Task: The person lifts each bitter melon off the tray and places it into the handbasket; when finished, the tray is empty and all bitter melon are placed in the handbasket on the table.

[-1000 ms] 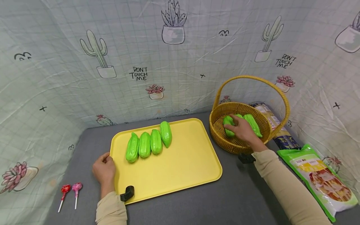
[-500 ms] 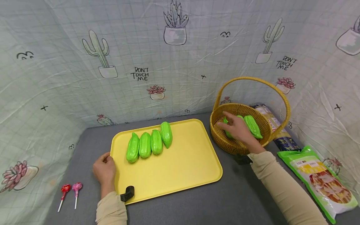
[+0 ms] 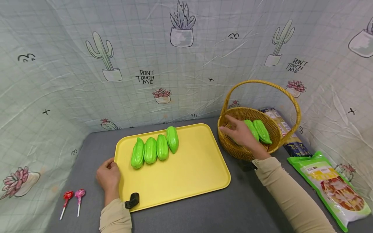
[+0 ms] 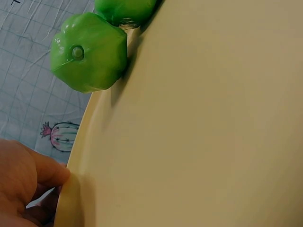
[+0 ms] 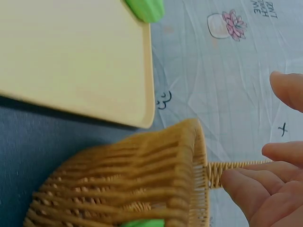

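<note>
My left hand (image 3: 108, 174) grips the left rim of the yellow tray (image 3: 186, 181), with the thumb against the edge in the left wrist view. Several glossy green ribbed vegetables (image 3: 150, 150) lie side by side in the tray's upper left part. Over the left side of the wicker basket (image 3: 233, 151) hovers my right hand (image 3: 242, 133), thumb and fingers apart. Nothing shows between them in the right wrist view. Two more green vegetables (image 3: 262, 131) are visible inside the basket, one partly covered by the hand. Whatever lies directly beneath that hand is hidden.
The basket's tall handle (image 3: 259, 81) arches above it. A blue patterned package (image 3: 294, 145) lies behind the basket, and a green-edged food bag (image 3: 332, 187) at the right. Two lollipops (image 3: 68, 195) lie at the far left. A printed cloth wall (image 3: 186, 81) closes off the back.
My right hand has shifted left inside the basket, towards its left rim, and uncovered more of the middle vegetable. The left hand, the tray and its vegetables have stayed put.
</note>
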Motion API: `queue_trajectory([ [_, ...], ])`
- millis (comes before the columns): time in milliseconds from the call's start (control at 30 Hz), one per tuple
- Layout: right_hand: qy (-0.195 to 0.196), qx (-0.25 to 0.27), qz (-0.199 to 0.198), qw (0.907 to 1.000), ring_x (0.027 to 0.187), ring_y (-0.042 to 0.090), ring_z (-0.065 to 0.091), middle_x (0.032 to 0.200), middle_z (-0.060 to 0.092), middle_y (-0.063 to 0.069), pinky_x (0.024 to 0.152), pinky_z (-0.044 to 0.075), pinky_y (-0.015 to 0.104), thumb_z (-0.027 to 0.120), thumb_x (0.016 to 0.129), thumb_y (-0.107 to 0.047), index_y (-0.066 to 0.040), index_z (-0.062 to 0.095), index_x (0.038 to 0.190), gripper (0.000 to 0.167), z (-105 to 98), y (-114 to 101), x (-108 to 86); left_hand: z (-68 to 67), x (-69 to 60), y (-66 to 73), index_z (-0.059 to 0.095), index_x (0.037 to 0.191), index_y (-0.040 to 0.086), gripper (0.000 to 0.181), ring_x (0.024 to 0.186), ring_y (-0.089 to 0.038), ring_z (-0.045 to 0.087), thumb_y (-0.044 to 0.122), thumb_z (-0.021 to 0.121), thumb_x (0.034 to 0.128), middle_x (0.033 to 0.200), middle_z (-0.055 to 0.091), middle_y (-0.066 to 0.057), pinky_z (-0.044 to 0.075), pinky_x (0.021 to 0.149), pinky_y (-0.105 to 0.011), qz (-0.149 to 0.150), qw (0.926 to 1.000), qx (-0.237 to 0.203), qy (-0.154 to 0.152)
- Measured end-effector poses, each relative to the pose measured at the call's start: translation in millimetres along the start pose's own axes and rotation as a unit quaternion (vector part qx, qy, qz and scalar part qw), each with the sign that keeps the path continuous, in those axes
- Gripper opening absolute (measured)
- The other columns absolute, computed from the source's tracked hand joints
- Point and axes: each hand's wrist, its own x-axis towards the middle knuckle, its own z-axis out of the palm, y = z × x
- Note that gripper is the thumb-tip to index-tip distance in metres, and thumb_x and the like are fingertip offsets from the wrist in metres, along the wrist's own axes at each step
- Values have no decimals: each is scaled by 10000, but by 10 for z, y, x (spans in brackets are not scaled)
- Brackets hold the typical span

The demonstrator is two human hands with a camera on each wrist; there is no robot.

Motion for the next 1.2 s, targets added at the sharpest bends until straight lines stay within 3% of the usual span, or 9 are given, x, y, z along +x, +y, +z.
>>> queue_trajectory([
  [267,-82,203,-167,9996,1542,402,278,1696,226,163,1187,348,578,602,1021,-402,-80,216,1631,791,153,-57,32,7,-10,14,659,1299,-47,395,1168,-442,583,111,421,1026,1268,654,-294,439,989,-541,-5,10000,-15,18],
  [633,-255,665,-383,9967,1574,377,200,1710,159,178,1232,298,527,599,1034,-309,-31,187,1626,773,348,-184,88,8,-12,20,653,1306,-54,395,1156,-433,591,107,422,1029,1277,652,-294,446,969,-527,-10,10000,-57,38],
  [1033,-376,1073,-422,9926,1585,343,190,1716,167,147,1243,296,492,618,1024,-306,-46,201,1626,777,502,-257,116,13,-14,-9,660,1294,-49,390,1143,-431,591,111,426,1027,1264,659,-288,444,976,-533,6,10000,-13,71],
  [1200,-366,940,-509,9936,1566,376,233,1704,202,162,1230,314,509,618,1023,-316,-46,214,1624,773,583,-281,135,18,-15,-19,663,1289,-51,391,1125,-429,595,111,424,1025,1242,665,-288,447,960,-529,56,9999,-1,87],
])
